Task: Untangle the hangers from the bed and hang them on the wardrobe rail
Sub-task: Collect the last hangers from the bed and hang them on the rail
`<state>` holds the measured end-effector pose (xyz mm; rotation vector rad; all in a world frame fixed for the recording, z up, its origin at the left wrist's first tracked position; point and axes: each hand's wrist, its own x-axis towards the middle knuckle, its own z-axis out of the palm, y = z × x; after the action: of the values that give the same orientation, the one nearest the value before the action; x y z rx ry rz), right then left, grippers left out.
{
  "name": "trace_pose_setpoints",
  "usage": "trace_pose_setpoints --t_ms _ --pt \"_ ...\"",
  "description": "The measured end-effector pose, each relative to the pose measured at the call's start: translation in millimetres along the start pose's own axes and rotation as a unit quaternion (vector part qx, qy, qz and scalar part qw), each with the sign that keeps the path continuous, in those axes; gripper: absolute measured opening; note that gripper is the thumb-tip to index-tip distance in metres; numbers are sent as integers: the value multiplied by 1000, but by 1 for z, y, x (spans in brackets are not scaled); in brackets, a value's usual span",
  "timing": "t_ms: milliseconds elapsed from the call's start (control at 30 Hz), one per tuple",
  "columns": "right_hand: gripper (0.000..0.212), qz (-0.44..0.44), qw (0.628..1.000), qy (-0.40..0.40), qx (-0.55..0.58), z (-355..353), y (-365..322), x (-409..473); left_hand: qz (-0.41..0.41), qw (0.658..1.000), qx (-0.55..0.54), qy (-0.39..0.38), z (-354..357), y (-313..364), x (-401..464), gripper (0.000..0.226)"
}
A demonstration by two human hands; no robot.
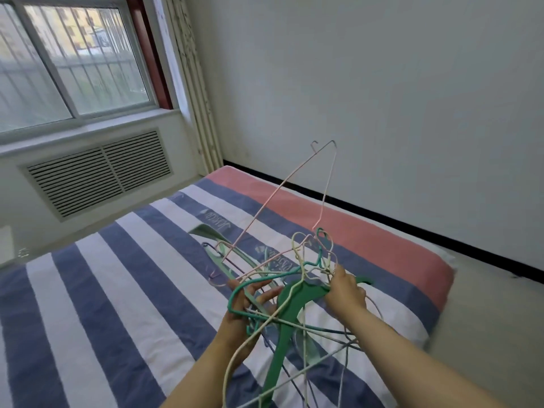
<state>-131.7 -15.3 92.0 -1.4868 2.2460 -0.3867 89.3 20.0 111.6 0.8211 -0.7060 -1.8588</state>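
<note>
A tangle of hangers is lifted above the striped bed: thin wire ones in pink, cream, teal and blue, plus a broad dark green plastic hanger. One pink wire hanger sticks up out of the bunch toward the wall. My left hand grips the left side of the tangle, fingers threaded among the teal wires. My right hand grips the clustered hooks and the green hanger's neck on the right. A pale green hanger lies behind on the bed. No wardrobe rail is in view.
The bed has blue and white stripes with a pink band along the wall side. A white wall runs along the right. A barred window, a curtain and a slatted radiator cover stand at the far left.
</note>
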Motion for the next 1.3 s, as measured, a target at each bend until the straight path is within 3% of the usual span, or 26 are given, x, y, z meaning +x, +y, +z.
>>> trace_pose_setpoints --t_ms 67,167,233,433,567,667,767,867,933,1067,1133,1300 --pt "59 -2 1000 -27 7 -2 0 2 -4 999 -39 -34 -8 3 3 117" --pt "57 1 998 -55 17 1 -4 3 9 984 -66 -167 0 11 5 105" --pt "56 3 998 -57 10 2 -7 2 -50 996 4 -77 1 10 6 112" --pt "33 -3 1000 22 -1 -2 -14 3 -72 992 80 -59 5 19 -4 112" --pt "60 -41 997 59 -6 1 -20 6 -59 986 79 -136 12 17 -6 91" --pt "61 -73 995 70 -13 -1 -30 6 -51 995 31 -82 19 11 -3 82" --pt "48 -104 993 43 -17 -7 -43 1 -32 999 -16 29 17 3 6 70" --pt "54 -128 991 -39 -26 -7 -52 -4 -24 997 5 67 11 -3 13 44" --pt "55 -166 980 -102 33 -5 -61 -11 -16 995 57 75 13 -7 15 32" --pt "28 -161 942 -158 249 -15 -75 -39 11 986 136 93 18 -15 21 27" --pt "43 -134 910 -179 349 -16 -71 -46 31 981 170 89 20 -17 23 26" --pt "40 -64 859 -158 484 -13 -57 -49 53 973 211 77 33 -18 28 48"
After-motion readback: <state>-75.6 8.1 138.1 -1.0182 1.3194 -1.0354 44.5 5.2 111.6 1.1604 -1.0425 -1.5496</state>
